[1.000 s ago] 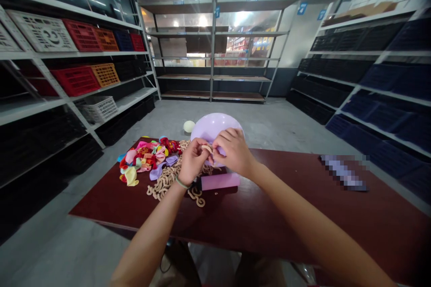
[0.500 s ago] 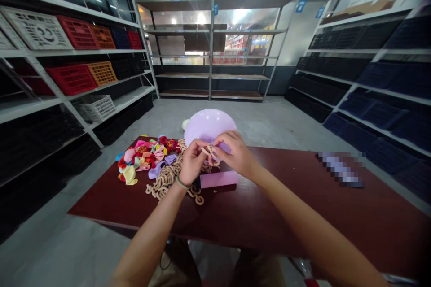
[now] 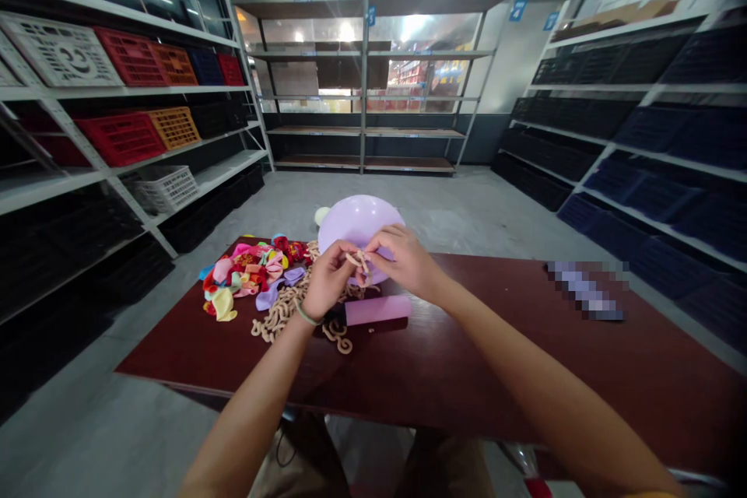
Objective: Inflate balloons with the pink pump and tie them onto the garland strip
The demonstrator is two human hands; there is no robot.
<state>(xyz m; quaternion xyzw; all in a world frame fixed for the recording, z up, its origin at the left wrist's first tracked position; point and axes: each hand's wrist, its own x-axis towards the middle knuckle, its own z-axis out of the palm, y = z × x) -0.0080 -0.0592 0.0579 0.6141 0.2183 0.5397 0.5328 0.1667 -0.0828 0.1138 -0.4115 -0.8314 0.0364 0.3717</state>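
An inflated lilac balloon [image 3: 360, 222] sits just behind my two hands, over the table's far edge. My left hand [image 3: 328, 280] is closed on a small beige curled piece [image 3: 357, 258], which looks like a balloon clip. Thumb and fingers of my right hand [image 3: 405, 261] pinch at the balloon's neck, right against that piece; the neck itself is mostly hidden by fingers. Below my hands lies a pink cylinder with a black end [image 3: 378, 310], like a balloon pump. A heap of beige curled pieces [image 3: 280, 311] spreads beside and under my left hand.
Flat, uninflated balloons in many colours [image 3: 245, 272] are piled on the left of the dark red table [image 3: 467, 350]. A blurred-out object [image 3: 587, 292] lies at the right. Shelves with crates [image 3: 125, 136] stand left, further racks [image 3: 365, 132] behind and right.
The balloon has sunk slightly and shifted a little left along with both hands. My fingers still work at its neck, with the beige piece between them.
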